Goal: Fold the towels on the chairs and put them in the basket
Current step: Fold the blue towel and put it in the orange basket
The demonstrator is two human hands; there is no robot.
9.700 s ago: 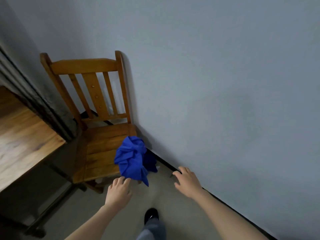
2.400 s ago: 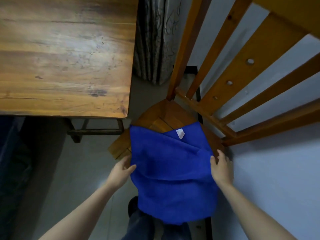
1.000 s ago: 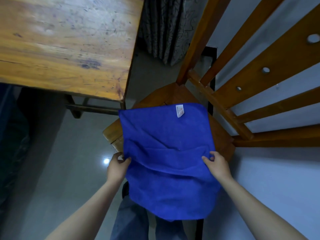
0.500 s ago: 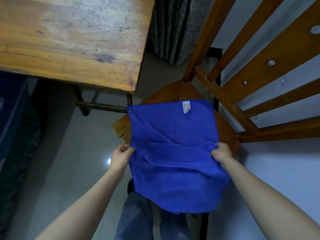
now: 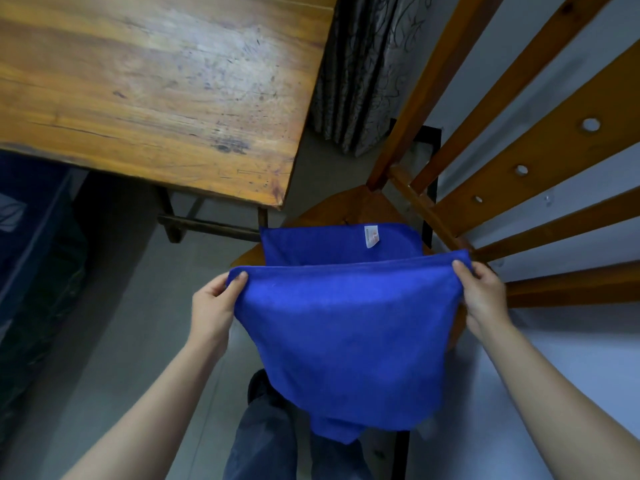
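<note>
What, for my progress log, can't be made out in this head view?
- Basket: nowhere in frame.
- Chair seat: mostly covered by the blue towel.
- Towel tag: print too small to read.
- Chair back: top cut off by the upper edge.
- Dark blue thing at the left edge: dim, cropped.

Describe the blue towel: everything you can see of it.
The blue towel is a plain, soft-looking, fleecy cloth with a small white label near its far edge. Its far part lies flat on the wooden chair. The left hand and right hand each pinch one end of a raised fold across its middle, and the near part hangs loose toward the person's legs.
</note>
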